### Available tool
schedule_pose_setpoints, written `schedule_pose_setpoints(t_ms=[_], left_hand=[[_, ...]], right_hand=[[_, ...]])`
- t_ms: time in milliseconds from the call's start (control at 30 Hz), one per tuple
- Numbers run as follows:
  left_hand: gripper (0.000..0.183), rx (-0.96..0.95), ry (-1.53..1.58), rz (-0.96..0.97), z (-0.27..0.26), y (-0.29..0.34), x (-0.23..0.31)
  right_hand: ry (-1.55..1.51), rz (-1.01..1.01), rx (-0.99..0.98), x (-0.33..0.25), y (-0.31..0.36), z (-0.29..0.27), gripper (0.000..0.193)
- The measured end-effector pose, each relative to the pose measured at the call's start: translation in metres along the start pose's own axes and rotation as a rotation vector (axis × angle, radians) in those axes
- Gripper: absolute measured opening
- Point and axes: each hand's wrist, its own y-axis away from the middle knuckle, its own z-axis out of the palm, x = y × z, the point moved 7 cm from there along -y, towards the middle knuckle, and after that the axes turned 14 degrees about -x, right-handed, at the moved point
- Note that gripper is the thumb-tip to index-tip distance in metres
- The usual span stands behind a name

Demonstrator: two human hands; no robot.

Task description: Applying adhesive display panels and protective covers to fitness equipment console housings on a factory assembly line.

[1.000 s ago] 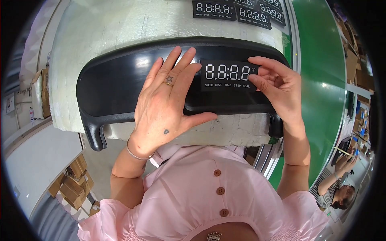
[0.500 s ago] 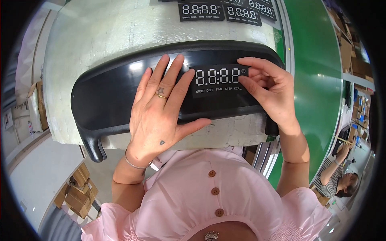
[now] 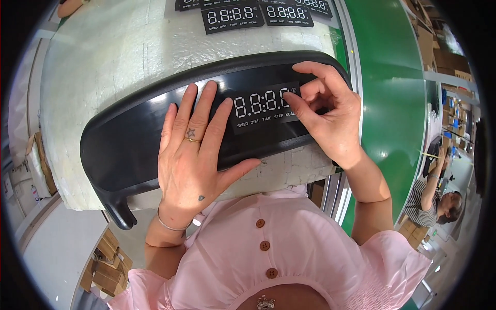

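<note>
A long black plastic console housing (image 3: pixel 124 139) with a glossy face lies across the padded surface, its left end angled toward me. On its right half is a dark rectangular display label (image 3: pixel 263 127) with white digit shapes. My left hand (image 3: pixel 188 150) rests flat on the housing, fingers spread, the index fingertip beside the label's left edge. My right hand (image 3: pixel 328 106) is at the label's right end, its thumb over that edge and other fingers bent behind it. Its index finger arches toward the far rim. The fingers hide part of that edge.
Several similar display labels (image 3: pixel 234 19) lie at the far edge of the white, plastic-covered padding (image 3: pixel 113 64). Green flooring (image 3: pixel 385 103) runs along the right. Cardboard boxes (image 3: pixel 110 276) stand at lower left. Another person (image 3: pixel 433 201) in a striped top is at the far right.
The view has shifted, and the housing sits more slanted, its left end nearer me. My right index finger is raised farther from the thumb. My left hand keeps its flat pose.
</note>
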Motion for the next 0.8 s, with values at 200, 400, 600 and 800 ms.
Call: schedule_pose_setpoints(t_ms=[200, 400, 600, 800], left_hand=[[0.086, -0.011, -0.008, 0.011, 0.002, 0.0, -0.001], [0.085, -0.017, -0.012, 0.015, 0.001, 0.001, -0.001], [0.085, -0.027, -0.023, 0.013, 0.003, 0.0, -0.001], [0.063, -0.031, -0.016, 0.046, -0.002, 0.003, 0.003]], right_hand=[[0.041, 0.026, -0.011, -0.006, -0.002, 0.0, 0.036], [0.118, 0.097, -0.081, -0.018, -0.005, 0.0, 0.036], [0.565, -0.047, -0.135, -0.034, -0.014, -0.005, 0.04], [0.591, 0.085, -0.162, -0.007, -0.021, -0.031, 0.061]])
